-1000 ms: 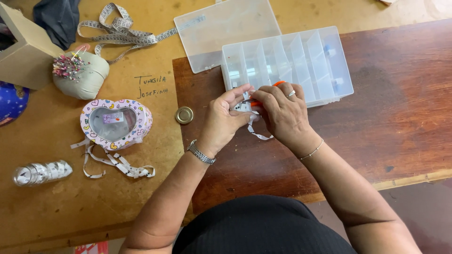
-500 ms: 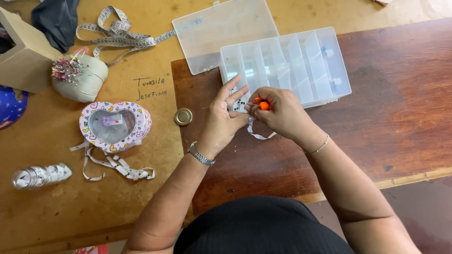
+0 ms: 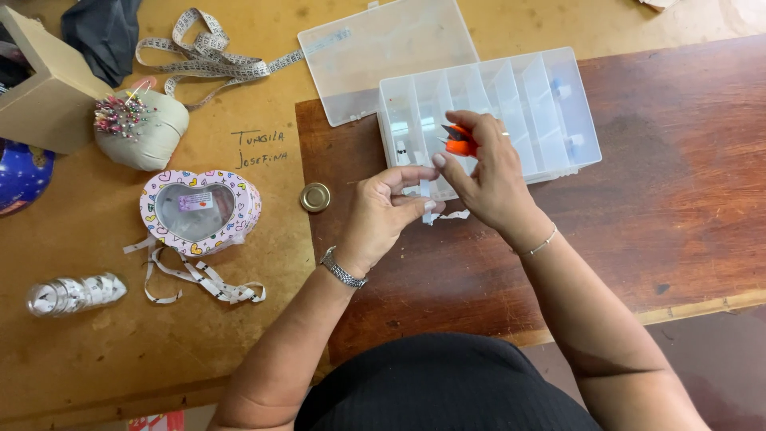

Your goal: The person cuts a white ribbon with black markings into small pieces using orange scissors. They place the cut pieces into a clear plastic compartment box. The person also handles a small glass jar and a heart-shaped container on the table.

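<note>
Orange snips (image 3: 460, 142) gripped in right hand (image 3: 491, 179); left hand (image 3: 383, 219) pinches, seemingly, white strip (image 3: 426, 194).

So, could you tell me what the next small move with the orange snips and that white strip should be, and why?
Probably bring the orange snips down to the white strip and cut it. The right hand holds the snips raised over the clear compartment box, above the strip, which the left hand pinches upright, so the two seem not to be touching.
</note>
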